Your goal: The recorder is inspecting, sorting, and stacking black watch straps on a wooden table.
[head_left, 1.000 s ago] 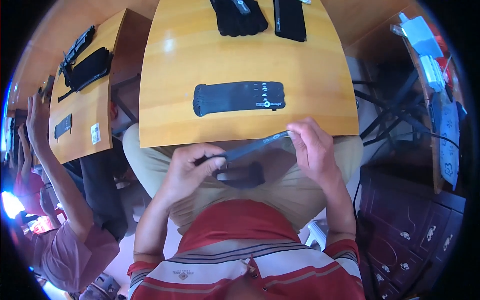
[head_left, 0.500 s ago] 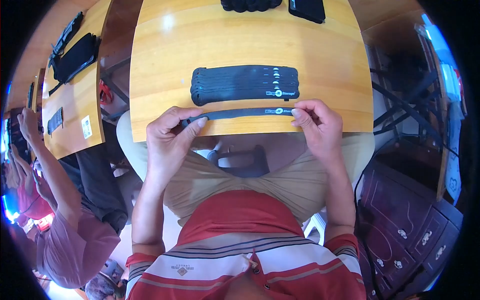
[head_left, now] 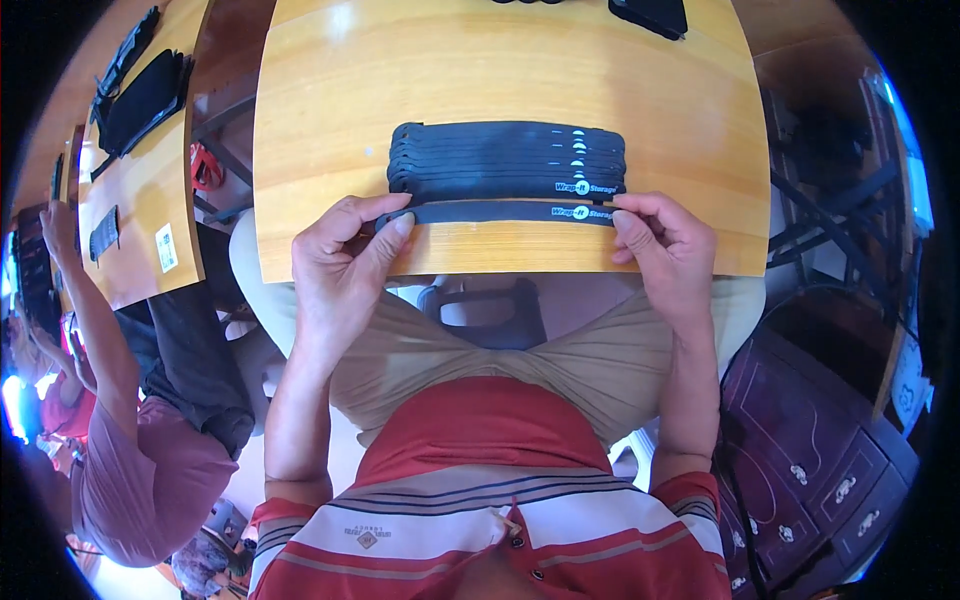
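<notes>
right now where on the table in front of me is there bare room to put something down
Widest: the wood tabletop between the strap stack and the black items at the picture's top. Narrower strips flank the stack left and right. Crowded: the near side, where the left hand and right hand hold a single strap.

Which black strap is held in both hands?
The single long, flat black strap, its ends pinched by the left hand and right hand; the overlapping flat black straps lie beyond it.
</notes>
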A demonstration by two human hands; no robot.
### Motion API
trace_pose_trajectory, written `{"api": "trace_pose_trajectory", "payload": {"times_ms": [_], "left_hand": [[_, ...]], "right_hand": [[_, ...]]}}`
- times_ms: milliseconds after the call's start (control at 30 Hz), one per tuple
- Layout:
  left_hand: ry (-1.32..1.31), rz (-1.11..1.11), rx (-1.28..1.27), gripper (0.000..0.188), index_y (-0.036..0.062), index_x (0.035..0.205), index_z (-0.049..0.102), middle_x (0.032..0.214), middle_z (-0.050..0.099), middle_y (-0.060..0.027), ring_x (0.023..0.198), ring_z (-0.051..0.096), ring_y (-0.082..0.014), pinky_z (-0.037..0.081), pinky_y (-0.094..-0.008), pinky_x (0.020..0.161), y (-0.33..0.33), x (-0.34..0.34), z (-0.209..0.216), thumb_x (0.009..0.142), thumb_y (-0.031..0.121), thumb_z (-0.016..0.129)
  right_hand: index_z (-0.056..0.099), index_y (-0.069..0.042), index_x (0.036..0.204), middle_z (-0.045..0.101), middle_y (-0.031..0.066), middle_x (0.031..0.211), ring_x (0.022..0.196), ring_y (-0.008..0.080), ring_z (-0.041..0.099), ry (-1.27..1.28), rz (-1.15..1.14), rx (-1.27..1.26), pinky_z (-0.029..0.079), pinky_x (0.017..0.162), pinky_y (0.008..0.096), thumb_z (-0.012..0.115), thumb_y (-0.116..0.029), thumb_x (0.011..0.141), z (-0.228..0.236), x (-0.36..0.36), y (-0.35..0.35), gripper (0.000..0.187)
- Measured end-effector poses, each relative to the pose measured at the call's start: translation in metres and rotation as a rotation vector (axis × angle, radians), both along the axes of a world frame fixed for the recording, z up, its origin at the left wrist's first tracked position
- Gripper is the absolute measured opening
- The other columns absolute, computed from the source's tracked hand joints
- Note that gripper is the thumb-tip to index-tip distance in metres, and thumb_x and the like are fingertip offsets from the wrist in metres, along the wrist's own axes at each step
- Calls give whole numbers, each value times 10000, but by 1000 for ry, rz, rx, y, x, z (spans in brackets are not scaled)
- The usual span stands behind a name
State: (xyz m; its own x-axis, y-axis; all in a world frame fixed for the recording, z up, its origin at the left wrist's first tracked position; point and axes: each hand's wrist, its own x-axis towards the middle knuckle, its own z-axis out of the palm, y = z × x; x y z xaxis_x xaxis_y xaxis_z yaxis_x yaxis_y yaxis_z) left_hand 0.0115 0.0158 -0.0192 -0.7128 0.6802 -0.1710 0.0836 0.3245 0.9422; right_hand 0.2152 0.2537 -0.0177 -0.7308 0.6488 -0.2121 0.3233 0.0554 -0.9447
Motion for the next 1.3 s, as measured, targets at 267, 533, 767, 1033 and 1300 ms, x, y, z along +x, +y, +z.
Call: {"api": "trace_pose_trajectory", "payload": {"times_ms": [267,533,767,1033,1300], "left_hand": [[27,-22,49,248,-34,1190,681,965,650,-65,818,656,-102,579,-231,786,3,-4,0,945,-6,657],[-6,57,5,215,-27,1145,701,885,680,-49,759,650,-79,549,-209,714,7,-1,1,935,19,688],[-72,135,11,187,-30,1090,715,811,705,-34,710,633,-51,521,-192,651,12,-3,1,919,47,725],[-110,143,-6,132,-39,1034,701,796,699,-30,687,627,-47,498,-185,607,16,-6,0,921,27,718],[-118,173,-34,114,-49,1004,698,775,693,-30,666,622,-41,494,-175,600,19,-7,0,915,18,721]], "right_hand": [[694,40,1067,666,50,873,722,90,647,55,38,-14,552,636,220,655,-48,953,-1,3,5,150],[685,60,1087,637,63,916,726,96,632,84,66,105,542,653,218,637,-11,952,1,-3,6,161],[697,49,1084,640,56,949,733,78,616,61,-22,132,541,603,206,652,-23,953,-2,-8,3,157],[699,57,1016,653,53,891,655,65,593,42,-89,182,481,539,198,690,-4,916,-6,-10,1,118],[702,46,1030,649,53,932,653,49,586,46,-54,232,502,546,176,691,6,917,-8,-8,3,121]]}}
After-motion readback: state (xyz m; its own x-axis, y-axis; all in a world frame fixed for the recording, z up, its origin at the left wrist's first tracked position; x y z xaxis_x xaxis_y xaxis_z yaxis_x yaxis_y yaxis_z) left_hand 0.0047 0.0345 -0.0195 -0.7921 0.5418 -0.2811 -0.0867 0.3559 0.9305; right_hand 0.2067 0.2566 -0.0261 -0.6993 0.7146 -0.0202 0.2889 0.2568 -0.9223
